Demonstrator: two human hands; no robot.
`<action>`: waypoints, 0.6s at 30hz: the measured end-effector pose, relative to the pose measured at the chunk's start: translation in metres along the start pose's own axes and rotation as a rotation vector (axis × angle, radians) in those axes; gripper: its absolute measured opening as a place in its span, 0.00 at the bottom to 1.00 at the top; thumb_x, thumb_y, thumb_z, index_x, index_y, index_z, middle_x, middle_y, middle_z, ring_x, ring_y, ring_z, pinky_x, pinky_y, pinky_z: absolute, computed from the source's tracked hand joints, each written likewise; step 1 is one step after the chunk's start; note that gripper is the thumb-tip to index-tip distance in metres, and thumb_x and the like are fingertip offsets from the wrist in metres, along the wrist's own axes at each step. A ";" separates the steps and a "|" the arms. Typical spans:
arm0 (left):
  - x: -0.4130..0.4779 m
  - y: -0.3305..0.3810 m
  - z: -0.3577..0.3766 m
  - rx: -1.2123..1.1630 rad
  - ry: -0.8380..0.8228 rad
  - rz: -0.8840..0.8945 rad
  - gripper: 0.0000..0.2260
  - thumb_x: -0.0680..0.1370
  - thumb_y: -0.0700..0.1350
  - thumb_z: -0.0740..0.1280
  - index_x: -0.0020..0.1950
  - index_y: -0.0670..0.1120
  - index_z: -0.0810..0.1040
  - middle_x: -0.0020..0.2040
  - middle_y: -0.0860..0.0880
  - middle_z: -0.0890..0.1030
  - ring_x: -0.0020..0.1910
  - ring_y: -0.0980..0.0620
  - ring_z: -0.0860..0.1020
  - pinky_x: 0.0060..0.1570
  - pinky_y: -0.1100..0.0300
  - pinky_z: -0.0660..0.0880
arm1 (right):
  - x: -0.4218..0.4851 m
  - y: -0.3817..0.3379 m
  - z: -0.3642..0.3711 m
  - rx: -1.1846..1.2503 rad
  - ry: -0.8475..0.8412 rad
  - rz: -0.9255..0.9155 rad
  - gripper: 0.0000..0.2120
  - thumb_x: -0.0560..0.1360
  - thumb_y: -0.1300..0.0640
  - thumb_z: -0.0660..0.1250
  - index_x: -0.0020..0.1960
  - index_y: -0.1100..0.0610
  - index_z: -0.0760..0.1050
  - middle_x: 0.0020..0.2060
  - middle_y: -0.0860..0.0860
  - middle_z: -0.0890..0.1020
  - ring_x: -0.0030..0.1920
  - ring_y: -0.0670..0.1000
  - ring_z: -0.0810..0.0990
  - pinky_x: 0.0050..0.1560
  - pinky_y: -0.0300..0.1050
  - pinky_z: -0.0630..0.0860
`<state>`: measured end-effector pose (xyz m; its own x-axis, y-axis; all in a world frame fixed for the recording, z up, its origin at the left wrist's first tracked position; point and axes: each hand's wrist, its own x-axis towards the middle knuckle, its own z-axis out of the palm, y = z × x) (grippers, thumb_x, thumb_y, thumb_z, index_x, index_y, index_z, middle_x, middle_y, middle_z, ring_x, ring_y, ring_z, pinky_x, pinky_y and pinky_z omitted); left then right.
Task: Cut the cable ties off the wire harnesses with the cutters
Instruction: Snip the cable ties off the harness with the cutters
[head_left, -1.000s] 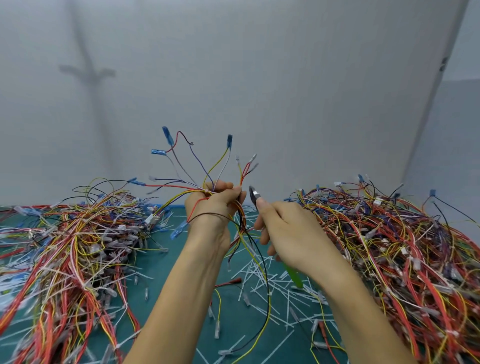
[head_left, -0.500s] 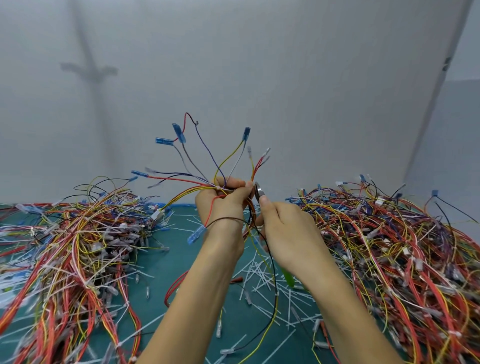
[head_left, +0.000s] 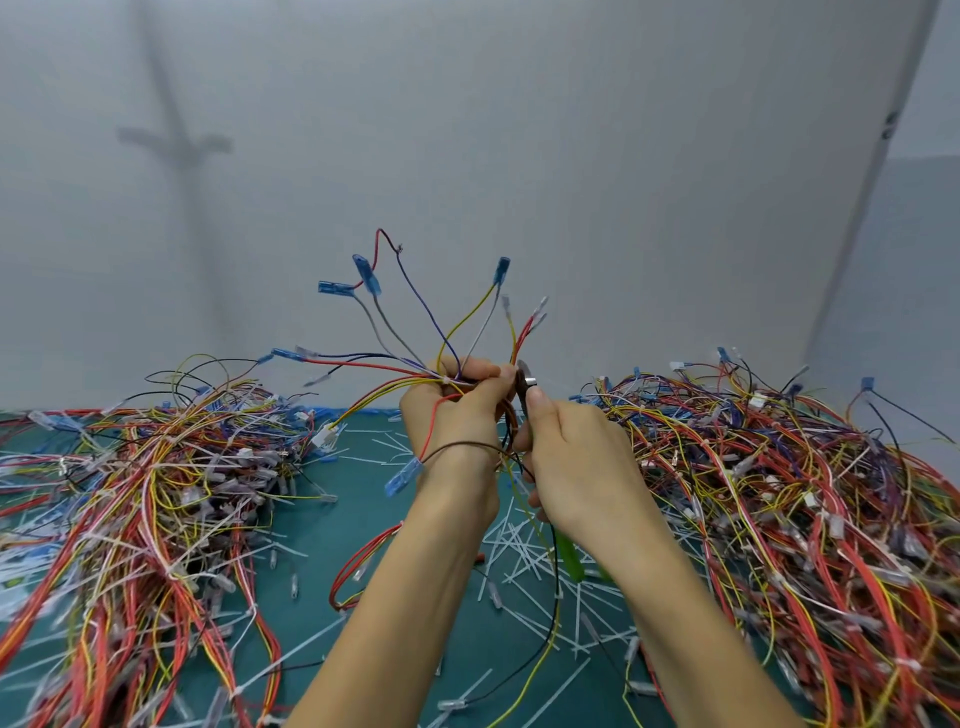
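Cutters (head_left: 525, 381) beside raised wire harness (head_left: 445, 382)

I record left forearm (head_left: 395, 597) and right forearm (head_left: 691, 597) bare to the lower frame edge. Left hand (head_left: 451, 415): one thin dark-brown band (head_left: 457, 446) round the wrist, elastic or wire I cannot tell. Right hand (head_left: 579, 460): bare.
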<state>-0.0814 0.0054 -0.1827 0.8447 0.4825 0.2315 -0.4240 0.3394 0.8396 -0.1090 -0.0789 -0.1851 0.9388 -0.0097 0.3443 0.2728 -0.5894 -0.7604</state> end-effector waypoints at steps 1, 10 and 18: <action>0.000 0.000 0.000 -0.007 -0.003 -0.007 0.15 0.73 0.28 0.69 0.35 0.45 0.71 0.26 0.55 0.78 0.38 0.46 0.79 0.39 0.59 0.78 | 0.000 0.000 0.000 0.010 0.001 -0.003 0.27 0.84 0.44 0.48 0.34 0.54 0.73 0.31 0.54 0.80 0.37 0.59 0.81 0.44 0.58 0.79; -0.001 0.006 -0.002 -0.083 -0.045 -0.134 0.12 0.74 0.26 0.67 0.39 0.42 0.71 0.31 0.48 0.77 0.35 0.47 0.79 0.34 0.62 0.78 | 0.003 0.006 0.002 0.074 -0.004 -0.004 0.28 0.84 0.45 0.50 0.31 0.53 0.74 0.33 0.58 0.82 0.39 0.63 0.82 0.46 0.61 0.79; 0.012 0.026 -0.019 0.237 -0.178 -0.291 0.09 0.77 0.38 0.67 0.56 0.41 0.78 0.46 0.50 0.77 0.42 0.54 0.72 0.42 0.58 0.70 | 0.007 0.006 -0.007 0.219 0.045 0.019 0.25 0.79 0.36 0.56 0.37 0.52 0.78 0.32 0.52 0.81 0.39 0.61 0.82 0.46 0.63 0.80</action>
<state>-0.0884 0.0348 -0.1675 0.9704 0.2395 0.0318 -0.0899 0.2359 0.9676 -0.1026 -0.0878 -0.1834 0.9352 -0.0582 0.3492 0.2989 -0.3989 -0.8669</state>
